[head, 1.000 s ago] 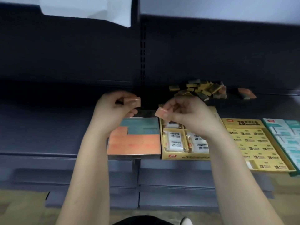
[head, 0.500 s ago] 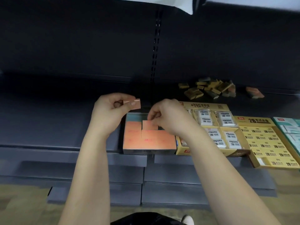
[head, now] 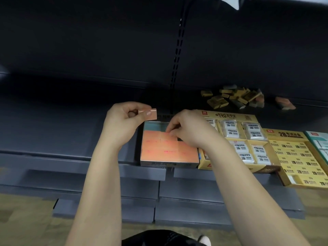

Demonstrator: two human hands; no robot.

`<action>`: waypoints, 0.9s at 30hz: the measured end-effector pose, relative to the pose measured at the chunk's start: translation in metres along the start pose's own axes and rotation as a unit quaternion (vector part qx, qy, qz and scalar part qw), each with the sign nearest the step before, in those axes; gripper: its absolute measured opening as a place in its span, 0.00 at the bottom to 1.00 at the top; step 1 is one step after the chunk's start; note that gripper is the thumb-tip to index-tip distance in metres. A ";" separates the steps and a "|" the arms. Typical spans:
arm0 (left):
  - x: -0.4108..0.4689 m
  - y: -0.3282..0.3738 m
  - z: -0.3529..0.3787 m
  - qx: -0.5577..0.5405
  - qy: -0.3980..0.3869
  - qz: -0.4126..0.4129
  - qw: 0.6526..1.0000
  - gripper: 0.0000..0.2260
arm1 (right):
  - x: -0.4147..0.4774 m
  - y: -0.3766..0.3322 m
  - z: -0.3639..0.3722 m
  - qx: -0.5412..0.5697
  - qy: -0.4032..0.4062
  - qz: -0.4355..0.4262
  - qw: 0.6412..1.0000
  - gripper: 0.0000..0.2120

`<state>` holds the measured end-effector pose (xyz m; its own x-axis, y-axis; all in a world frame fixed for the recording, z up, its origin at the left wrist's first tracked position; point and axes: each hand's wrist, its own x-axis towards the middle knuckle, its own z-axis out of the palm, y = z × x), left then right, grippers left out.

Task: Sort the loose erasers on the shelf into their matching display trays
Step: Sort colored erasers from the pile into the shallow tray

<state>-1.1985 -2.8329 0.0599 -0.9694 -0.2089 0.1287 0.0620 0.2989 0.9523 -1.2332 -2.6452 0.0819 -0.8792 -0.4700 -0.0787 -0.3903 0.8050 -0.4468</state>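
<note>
My left hand (head: 122, 123) pinches an orange eraser (head: 150, 114) above the far left corner of the grey display tray (head: 168, 164). Flat orange erasers (head: 159, 150) fill most of that tray, and a teal strip shows along its back. My right hand (head: 190, 130) reaches into the tray's back row, its thumb and fingertips pinching a second orange eraser (head: 169, 139) that lies level with the others. A heap of loose yellow and grey erasers (head: 234, 98) sits at the back of the shelf, with one loose orange eraser (head: 285, 103) to its right.
Right of the grey tray stands a yellow tray of wrapped white 2B erasers (head: 248, 137), then a yellow tray of yellow 2B erasers (head: 298, 157) and a green tray (head: 319, 144) at the frame edge. The dark shelf (head: 62, 132) runs left. Lower shelf edges lie below.
My right hand has carried its orange eraser down from mid-air into the tray's back row and still touches it. My left hand has stayed put with its eraser. The view has shifted left.
</note>
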 end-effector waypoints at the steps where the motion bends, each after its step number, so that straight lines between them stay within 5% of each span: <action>1: 0.001 -0.001 0.000 -0.001 -0.001 -0.002 1.000 0.06 | 0.001 0.000 0.001 0.000 0.003 0.001 1.000 0.07; 11: 0.004 -0.009 0.010 0.089 -0.028 -0.004 0.996 0.06 | -0.006 0.022 -0.020 0.102 0.079 0.027 0.991 0.09; 27: 0.009 -0.011 0.016 0.207 -0.026 0.057 0.976 0.08 | -0.018 0.056 -0.032 0.106 0.161 0.068 0.979 0.05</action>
<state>-1.2117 -2.8233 0.0462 -0.9735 -0.1076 0.2018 0.0791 0.6696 0.7385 -1.2484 -2.5803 0.0864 -0.9729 -0.1975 0.1200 -0.2284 0.7431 -0.6290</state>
